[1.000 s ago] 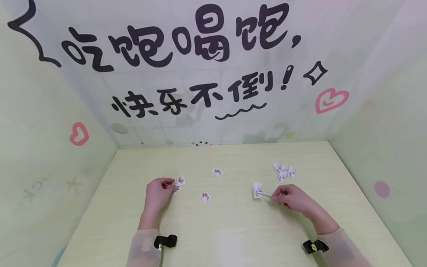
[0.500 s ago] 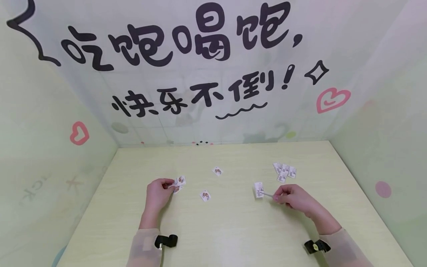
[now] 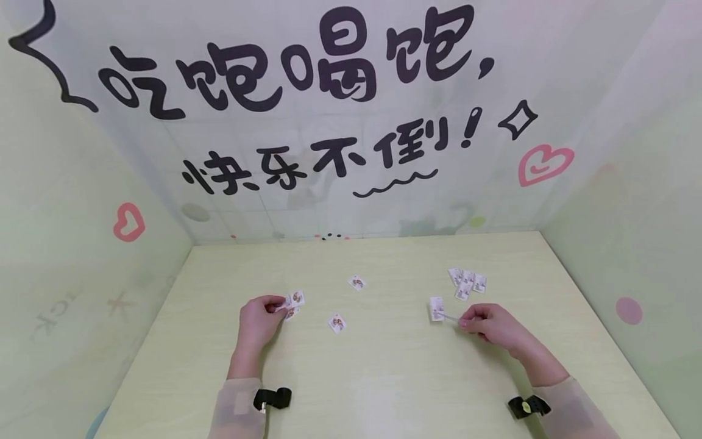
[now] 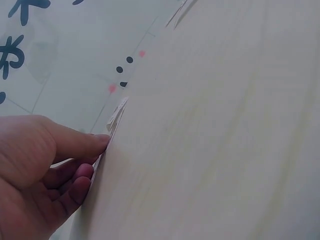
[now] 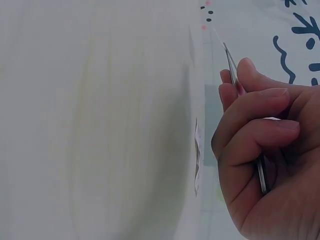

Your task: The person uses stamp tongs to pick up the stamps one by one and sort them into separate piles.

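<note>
Small white cards with a coloured picture lie at the left, where my left hand (image 3: pixel 260 319) is. Its thumb and fingers pinch the edge of a card (image 3: pixel 284 303), most of which they hide; another card (image 3: pixel 297 297) lies against it. My right hand (image 3: pixel 492 325) grips silver tweezers (image 3: pixel 451 318) between thumb and fingers. From the tweezers' tips hangs a white card (image 3: pixel 436 306) with a greyish print, held above the table. In the right wrist view, the pointed tips (image 5: pixel 228 56) stick out past the fingers.
A group of greyish-print cards (image 3: pixel 465 283) lies partly overlapping at the back right. Two single cards, one farther back (image 3: pixel 357 282) and one nearer (image 3: pixel 337 323), lie mid-table. Walls enclose the pale wooden table (image 3: pixel 373 378) at the back and both sides.
My right hand has moved to the right with the tweezers and their card, bringing it nearer the right-hand group. My left hand has stayed where it was.
</note>
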{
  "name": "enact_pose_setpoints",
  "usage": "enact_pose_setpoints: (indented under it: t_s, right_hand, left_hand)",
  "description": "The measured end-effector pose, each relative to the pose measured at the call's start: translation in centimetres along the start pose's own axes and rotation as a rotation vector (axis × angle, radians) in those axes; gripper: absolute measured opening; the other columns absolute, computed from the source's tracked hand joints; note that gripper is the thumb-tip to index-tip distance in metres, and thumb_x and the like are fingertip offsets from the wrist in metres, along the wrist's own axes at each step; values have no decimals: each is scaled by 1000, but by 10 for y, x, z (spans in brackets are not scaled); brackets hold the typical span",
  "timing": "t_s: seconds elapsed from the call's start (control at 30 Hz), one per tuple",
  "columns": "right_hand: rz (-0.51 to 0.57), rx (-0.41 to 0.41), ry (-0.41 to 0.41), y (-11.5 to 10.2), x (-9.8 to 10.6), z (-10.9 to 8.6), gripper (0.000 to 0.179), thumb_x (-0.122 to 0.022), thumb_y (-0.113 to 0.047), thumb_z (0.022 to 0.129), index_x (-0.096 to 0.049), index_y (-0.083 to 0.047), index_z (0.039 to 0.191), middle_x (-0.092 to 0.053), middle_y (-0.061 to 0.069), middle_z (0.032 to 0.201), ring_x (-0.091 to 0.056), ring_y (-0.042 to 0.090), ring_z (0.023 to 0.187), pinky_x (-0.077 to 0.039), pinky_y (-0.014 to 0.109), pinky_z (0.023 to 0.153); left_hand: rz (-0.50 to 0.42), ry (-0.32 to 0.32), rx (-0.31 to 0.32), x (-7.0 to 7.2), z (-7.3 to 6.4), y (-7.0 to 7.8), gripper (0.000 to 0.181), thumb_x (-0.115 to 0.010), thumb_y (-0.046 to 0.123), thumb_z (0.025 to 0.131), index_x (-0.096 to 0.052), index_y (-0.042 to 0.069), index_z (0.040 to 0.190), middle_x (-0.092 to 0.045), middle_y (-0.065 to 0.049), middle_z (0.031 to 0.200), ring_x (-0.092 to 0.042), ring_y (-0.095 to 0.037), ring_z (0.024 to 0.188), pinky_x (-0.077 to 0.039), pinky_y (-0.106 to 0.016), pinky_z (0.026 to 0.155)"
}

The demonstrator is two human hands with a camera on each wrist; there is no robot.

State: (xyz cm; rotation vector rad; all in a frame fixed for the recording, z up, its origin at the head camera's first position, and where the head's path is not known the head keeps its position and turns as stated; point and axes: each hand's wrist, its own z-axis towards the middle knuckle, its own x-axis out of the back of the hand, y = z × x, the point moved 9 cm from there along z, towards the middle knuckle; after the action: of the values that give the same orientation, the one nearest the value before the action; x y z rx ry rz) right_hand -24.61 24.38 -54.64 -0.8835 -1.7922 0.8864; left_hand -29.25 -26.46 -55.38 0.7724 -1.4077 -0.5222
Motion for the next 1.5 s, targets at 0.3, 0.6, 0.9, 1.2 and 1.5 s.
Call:
enact_pose_setpoints:
  t_s: [0.3,0.6,0.9,1.2,1.5]
  right_hand:
    - [2,-8,68,9,13,-3,16,-69,-11,103,-70,5,106,-51,0,73,-46,15,64,-40,28,59]
    - [-4,-23,92,19,25,0,21,-67,-12,105,-69,8,110,-54,1,76,-48,14,66,-41,27,60]
    - [1,-31,90,24,37,-1,24,-66,-13,106,-68,10,112,-54,1,76,-47,14,66,-41,27,60]
    - [-9,-67,104,36,52,0,25,-65,-14,107,-68,10,113,-55,0,78,-48,13,66,-40,26,58]
    - [-30,-71,127,43,63,-1,25,-66,-15,107,-69,9,112,-56,0,77,-50,14,68,-42,27,60]
  left_hand:
    - [-9,-6,13,-1,0,-3,27,-81,3,90,-78,-3,117,-75,-13,103,-65,-26,91,-51,-34,79]
    - [2,-5,1,-1,3,-1,27,-81,2,90,-77,-4,116,-73,-12,100,-63,-26,90,-50,-36,79]
    - [-9,-10,20,-1,3,-2,27,-81,3,90,-77,-3,116,-73,-11,100,-63,-25,90,-49,-35,79]
    - [-3,-13,19,0,2,-2,26,-81,4,91,-76,-3,116,-73,-12,101,-63,-25,90,-49,-35,79]
    - [-1,-12,27,0,2,-1,27,-81,3,91,-76,-4,116,-73,-12,100,-63,-25,90,-49,-34,78]
